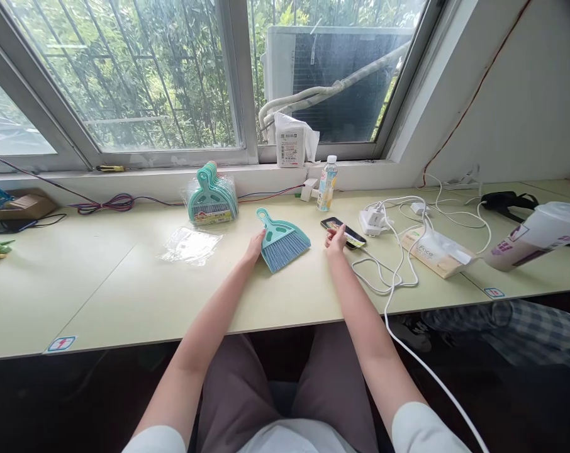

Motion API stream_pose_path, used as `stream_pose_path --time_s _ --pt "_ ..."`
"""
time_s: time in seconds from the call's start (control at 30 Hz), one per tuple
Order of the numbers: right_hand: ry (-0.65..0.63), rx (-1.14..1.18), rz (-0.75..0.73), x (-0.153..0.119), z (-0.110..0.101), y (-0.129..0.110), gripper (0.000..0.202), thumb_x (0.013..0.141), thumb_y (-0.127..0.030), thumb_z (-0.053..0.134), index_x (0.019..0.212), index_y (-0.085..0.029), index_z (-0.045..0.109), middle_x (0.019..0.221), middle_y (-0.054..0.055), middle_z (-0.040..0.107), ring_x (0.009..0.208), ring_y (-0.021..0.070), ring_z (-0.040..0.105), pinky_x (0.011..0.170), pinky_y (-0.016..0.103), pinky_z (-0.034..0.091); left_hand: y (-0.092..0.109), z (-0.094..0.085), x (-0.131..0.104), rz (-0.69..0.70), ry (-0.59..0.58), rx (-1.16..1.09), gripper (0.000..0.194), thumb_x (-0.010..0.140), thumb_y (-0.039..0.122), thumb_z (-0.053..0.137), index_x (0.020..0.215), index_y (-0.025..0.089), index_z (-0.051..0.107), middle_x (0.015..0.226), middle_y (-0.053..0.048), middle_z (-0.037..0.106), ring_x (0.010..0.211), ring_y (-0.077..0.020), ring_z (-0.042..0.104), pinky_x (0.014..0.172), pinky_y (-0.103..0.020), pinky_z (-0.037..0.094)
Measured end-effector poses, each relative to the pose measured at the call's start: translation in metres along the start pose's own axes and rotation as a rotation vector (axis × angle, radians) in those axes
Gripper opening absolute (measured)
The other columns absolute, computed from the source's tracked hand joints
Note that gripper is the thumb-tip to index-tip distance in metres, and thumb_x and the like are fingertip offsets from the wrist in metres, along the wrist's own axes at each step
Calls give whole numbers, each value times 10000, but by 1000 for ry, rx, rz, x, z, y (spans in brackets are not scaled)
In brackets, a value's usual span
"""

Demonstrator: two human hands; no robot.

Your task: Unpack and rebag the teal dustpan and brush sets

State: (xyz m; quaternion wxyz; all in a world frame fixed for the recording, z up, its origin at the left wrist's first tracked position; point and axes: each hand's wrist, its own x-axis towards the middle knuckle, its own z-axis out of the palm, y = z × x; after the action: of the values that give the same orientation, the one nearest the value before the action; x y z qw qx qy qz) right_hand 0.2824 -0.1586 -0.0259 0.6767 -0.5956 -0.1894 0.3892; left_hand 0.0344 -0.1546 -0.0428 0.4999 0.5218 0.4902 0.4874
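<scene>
A teal dustpan with a grey-bristled brush (pixel 285 246) stands at the middle of the table, its handle pointing up and left. My left hand (pixel 255 245) grips its left edge with the fingers closed. My right hand (pixel 336 240) is just in front of a black phone (pixel 355 238), its fingers curled together; whatever they hold is too small to make out. Behind and left, several similar teal dustpan sets (pixel 212 200) stand in clear wrapping. A crumpled clear plastic bag (pixel 190 245) lies flat left of my left hand.
A bottle (pixel 327 184) stands near the windowsill. White cables (pixel 401 280) loop right of the phone, beside a charger (pixel 375 220) and tissue pack (pixel 436 251). A large cup (pixel 530 239) leans at the right. A cardboard box (pixel 27 204) sits far left.
</scene>
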Motion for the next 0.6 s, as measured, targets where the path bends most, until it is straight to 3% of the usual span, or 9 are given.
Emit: stream_pose_path --time_s 0.07,0.13,0.23,0.27,0.37,0.47,0.6 --pt "-51 -118 -123 -11 5 3 590 959 -571 226 600 -196 506 414 -57 367 316 71 310 349 201 269 1 6 -4 29 -54 10 535 813 627 475 937 139 655 991 -96 700 942 -237 617 883 -340 448" --pt "-160 -392 -375 -30 14 10 548 951 -554 312 637 -187 573 478 -1 486 426 113 462 452 227 364 1 11 -8 82 -82 36 520 838 608 441 973 146 638 1015 -87 689 947 -223 605 877 -328 443" --pt "-347 -860 -811 -62 28 23 395 948 -461 413 831 -182 668 779 90 678 697 195 614 644 282 427 1 16 -11 199 -77 120 498 872 601 376 937 166 610 978 -70 669 903 -197 585 843 -313 443" --pt "-393 -914 -876 -71 31 26 337 939 -440 451 917 -188 673 901 99 696 761 208 625 683 289 425 1 18 -13 236 -58 151 497 879 606 355 908 174 599 953 -65 660 883 -190 578 827 -307 442" --pt "-426 -1023 -950 -84 35 29 338 941 -442 455 1037 -183 650 978 108 697 792 214 627 701 287 406 2 22 -18 325 -9 214 489 895 614 326 871 193 573 898 -45 633 838 -174 559 787 -289 436" --pt "-378 -1124 -954 -79 33 21 428 974 -448 355 896 -177 677 810 100 697 740 209 622 682 283 388 8 23 -22 340 -74 207 500 902 612 330 873 182 583 862 -43 627 801 -174 554 755 -289 437" --pt "-349 -1051 -872 -65 30 12 465 962 -409 356 697 -196 674 699 81 678 729 208 620 683 276 385 16 23 -24 337 -207 177 549 904 610 340 982 148 628 934 -66 659 854 -198 575 788 -304 448"
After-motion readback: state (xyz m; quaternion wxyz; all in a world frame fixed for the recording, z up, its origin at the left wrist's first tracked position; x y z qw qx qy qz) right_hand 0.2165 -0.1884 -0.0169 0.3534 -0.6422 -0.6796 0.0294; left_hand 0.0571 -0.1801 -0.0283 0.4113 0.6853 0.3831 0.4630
